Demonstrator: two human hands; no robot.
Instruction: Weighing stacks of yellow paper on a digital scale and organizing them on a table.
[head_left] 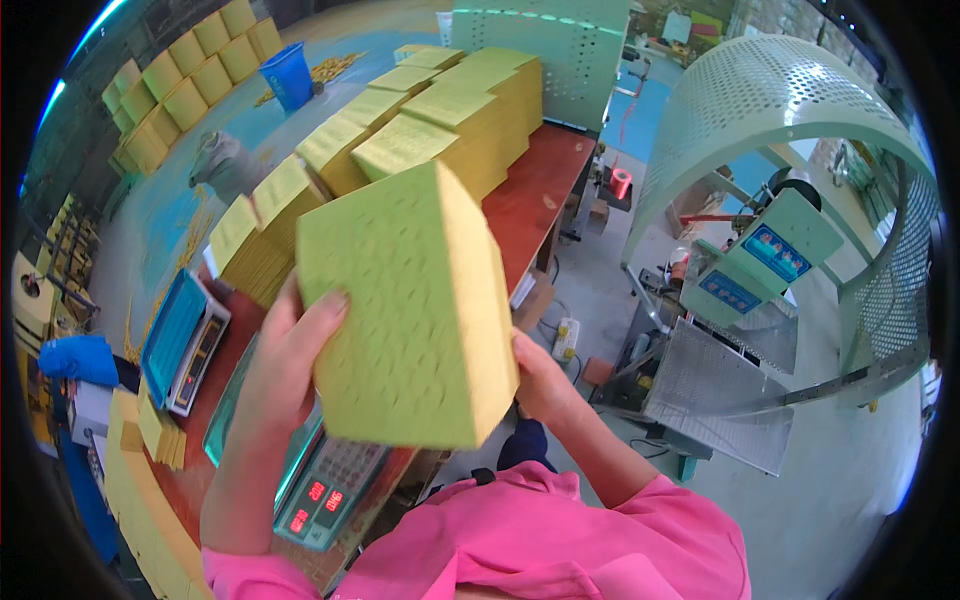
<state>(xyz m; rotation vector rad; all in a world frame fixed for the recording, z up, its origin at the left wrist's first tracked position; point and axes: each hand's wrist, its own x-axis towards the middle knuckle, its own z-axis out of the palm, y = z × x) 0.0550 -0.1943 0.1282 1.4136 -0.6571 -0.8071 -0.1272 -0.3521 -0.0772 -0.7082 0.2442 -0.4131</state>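
Both my hands hold a thick stack of yellow paper (385, 310) up in front of me, tilted, its broad dimpled face showing. My left hand (292, 352) grips its left edge, thumb on the face and the other fingers partly hidden. At the lower right edge, my right hand (543, 378) is closed around the side, most of its fingers behind the stack. Below the stack is a teal digital scale (322, 498) with a lit red display, its pan partly covered by my left arm. More stacks of yellow paper (405, 145) stand beyond on the red table (545, 180).
A second blue-and-white scale (188, 340) sits at the table's left. On the right stands a machine with a curved perforated guard (740, 95) and a metal tray (715, 400). A blue bin (288, 78) and piled yellow blocks (188, 82) are on the floor far left.
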